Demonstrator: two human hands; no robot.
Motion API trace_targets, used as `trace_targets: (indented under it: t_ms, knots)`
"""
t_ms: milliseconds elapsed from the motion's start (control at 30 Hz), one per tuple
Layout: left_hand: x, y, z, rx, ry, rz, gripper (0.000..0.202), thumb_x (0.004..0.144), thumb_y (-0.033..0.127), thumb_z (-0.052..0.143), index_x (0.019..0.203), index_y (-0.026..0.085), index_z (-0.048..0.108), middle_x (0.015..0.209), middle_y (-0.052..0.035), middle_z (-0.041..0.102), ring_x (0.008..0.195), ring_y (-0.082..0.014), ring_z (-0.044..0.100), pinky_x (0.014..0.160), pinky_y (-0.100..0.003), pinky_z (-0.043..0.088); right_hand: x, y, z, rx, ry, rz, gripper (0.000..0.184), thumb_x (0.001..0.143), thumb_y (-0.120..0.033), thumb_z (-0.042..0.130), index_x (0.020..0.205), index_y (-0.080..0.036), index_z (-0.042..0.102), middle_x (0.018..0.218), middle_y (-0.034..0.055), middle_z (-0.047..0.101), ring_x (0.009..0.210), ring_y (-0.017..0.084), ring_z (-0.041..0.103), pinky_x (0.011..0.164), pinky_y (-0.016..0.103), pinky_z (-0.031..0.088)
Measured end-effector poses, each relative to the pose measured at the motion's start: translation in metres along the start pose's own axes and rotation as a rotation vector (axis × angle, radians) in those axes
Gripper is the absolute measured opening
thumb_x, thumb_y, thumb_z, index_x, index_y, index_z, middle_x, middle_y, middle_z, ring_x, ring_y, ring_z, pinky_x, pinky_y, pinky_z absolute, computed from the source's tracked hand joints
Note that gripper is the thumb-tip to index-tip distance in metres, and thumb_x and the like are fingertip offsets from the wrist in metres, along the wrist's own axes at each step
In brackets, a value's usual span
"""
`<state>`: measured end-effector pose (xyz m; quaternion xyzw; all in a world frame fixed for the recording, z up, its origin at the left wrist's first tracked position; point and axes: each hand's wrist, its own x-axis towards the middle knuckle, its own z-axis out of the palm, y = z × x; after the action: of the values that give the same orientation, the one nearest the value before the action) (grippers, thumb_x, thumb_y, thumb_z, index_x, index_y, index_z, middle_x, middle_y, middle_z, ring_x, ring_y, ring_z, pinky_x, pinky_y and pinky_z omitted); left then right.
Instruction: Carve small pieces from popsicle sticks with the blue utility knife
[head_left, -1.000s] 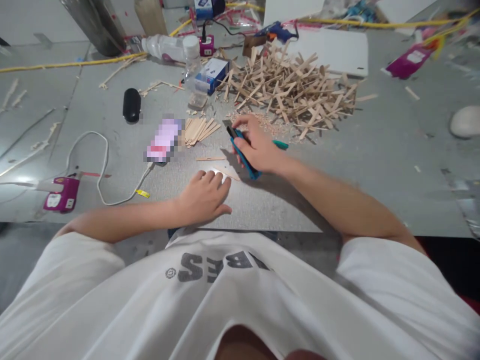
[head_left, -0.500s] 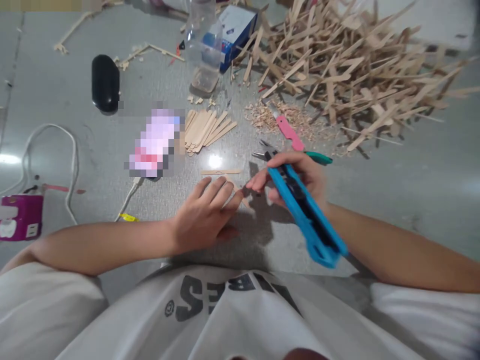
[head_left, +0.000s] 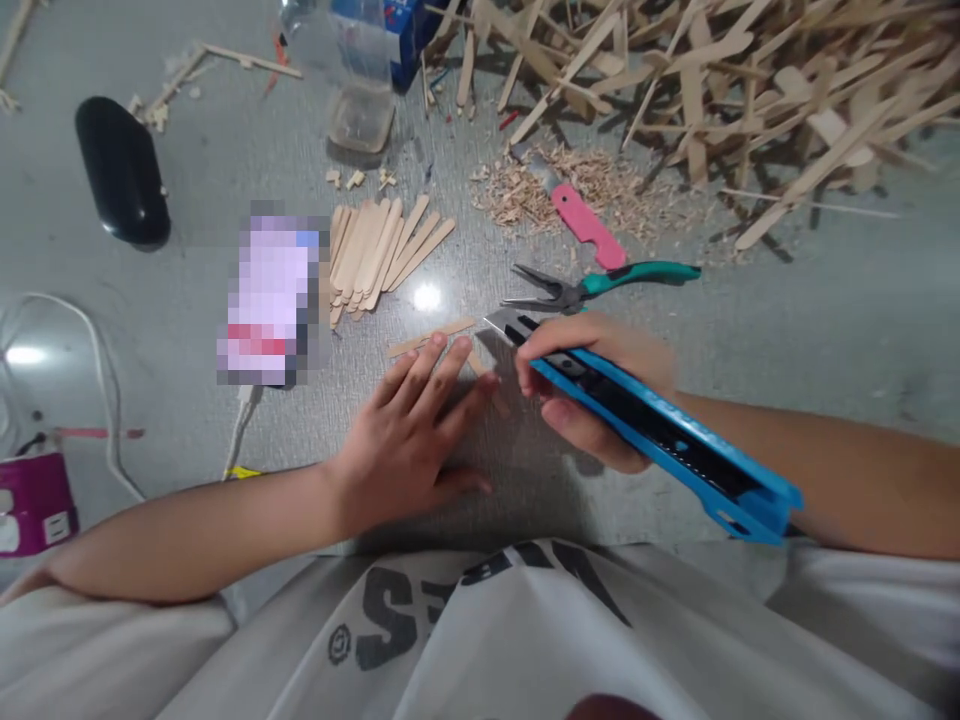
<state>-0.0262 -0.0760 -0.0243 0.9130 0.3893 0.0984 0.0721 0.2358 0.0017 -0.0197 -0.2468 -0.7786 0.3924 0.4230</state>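
Note:
My right hand [head_left: 600, 390] is closed around a blue utility knife [head_left: 660, 425], whose blade is out and points to the upper left. Spread on the grey tabletop, my left hand [head_left: 409, 440] has its fingers apart. Its middle fingertips touch a wooden craft stick [head_left: 409, 345], and a second wooden stick piece [head_left: 478, 366] lies partly under its index finger. Just beyond the knife tip are green-handled pliers [head_left: 592, 285] with jaws apart. A fanned pile of craft sticks [head_left: 375, 250] lies past my left hand.
A pink folding knife [head_left: 589, 225] rests on wood shavings [head_left: 510, 190]. Behind is a large heap of sticks [head_left: 697, 90]. To the left are a phone [head_left: 270, 290] on a cable, a black case [head_left: 124, 170] and a purple charger [head_left: 37, 500]. A clear bottle [head_left: 360, 115] stands at the back.
My right hand has turned the utility knife flatter, with its handle end swinging right. My left hand's fingers have spread, and the touched stick has tilted. The view has shifted closer.

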Motion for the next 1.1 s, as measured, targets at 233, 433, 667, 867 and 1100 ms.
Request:
trace_targets:
  t_ms: [233,433,667,867,1100]
  knots:
    - [0.000,-0.004,-0.002,0.010,-0.037,-0.055,0.113,0.095,0.087,0.071,0.184,0.031,0.031,0.185,-0.0225,0.039,0.171,-0.0529,0.039,0.137,-0.065,0.034,0.001,-0.002,-0.002,-0.091,-0.017,0.020,0.012,0.108,-0.037,0.071,0.114,-0.027,0.070,0.087,0.0010,0.080,0.070,0.016,0.077,0.066,0.028,0.061]
    - [-0.001,-0.007,-0.003,0.003,-0.081,-0.032,0.123,0.090,0.089,0.074,0.187,0.037,0.018,0.189,-0.0259,0.030,0.175,-0.0527,0.034,0.136,-0.072,0.033,-0.006,-0.007,0.001,-0.186,0.071,0.171,0.029,0.099,-0.029,0.071,0.129,-0.029,0.071,0.101,0.0022,0.081,0.075,0.019,0.075,0.068,0.032,0.061]
    - [0.000,-0.007,-0.007,-0.005,-0.128,-0.031,0.126,0.089,0.089,0.076,0.187,0.038,0.016,0.189,-0.0280,0.029,0.173,-0.0522,0.037,0.135,-0.072,0.035,-0.002,-0.001,0.000,-0.069,-0.031,0.118,0.032,0.098,-0.022,0.073,0.127,-0.035,0.072,0.092,-0.0014,0.078,0.067,0.018,0.072,0.065,0.033,0.060]
    - [0.002,-0.007,-0.010,-0.008,-0.157,-0.017,0.123,0.091,0.087,0.076,0.187,0.039,0.016,0.188,-0.0308,0.028,0.172,-0.0560,0.038,0.134,-0.076,0.035,-0.006,0.003,-0.001,-0.023,-0.076,0.262,0.030,0.094,-0.028,0.085,0.121,-0.034,0.076,0.081,-0.0020,0.079,0.059,0.018,0.069,0.056,0.032,0.057]
    - [0.002,-0.005,-0.009,-0.003,-0.136,-0.038,0.123,0.089,0.084,0.081,0.186,0.038,0.020,0.189,-0.0275,0.028,0.173,-0.0546,0.037,0.136,-0.075,0.031,-0.006,0.001,0.010,-0.056,-0.042,0.193,0.031,0.089,-0.023,0.081,0.116,-0.035,0.074,0.088,-0.0029,0.080,0.061,0.018,0.074,0.058,0.033,0.058]
